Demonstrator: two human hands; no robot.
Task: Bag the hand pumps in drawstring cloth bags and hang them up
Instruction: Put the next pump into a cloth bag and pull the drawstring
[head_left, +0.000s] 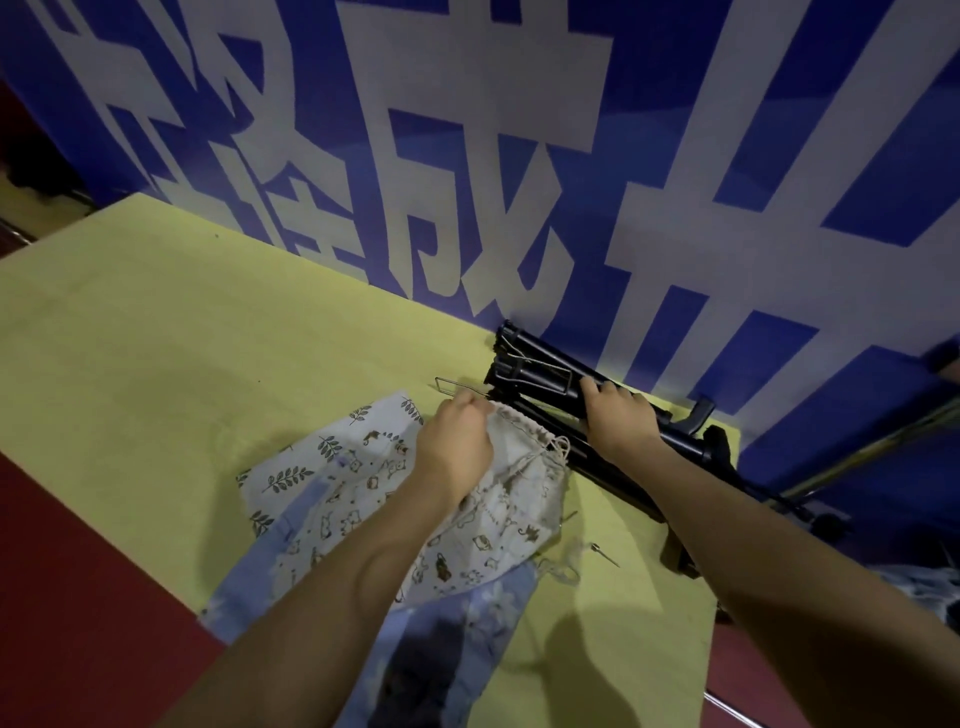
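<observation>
Head view: right hand (618, 415) fingers (592, 385) wrap pump (535, 371)

We see a yellow tabletop (171, 332) pushed up against a blue wall with big white letters. Cloth bags (363, 483) lie on it in a loose pile, some white with little leaves and animals, some light blue. Black hand pumps (540, 366) lie stacked by the wall. A thin bent wire (449, 382) and a small metal pin (605, 553) also lie on the tabletop.
</observation>
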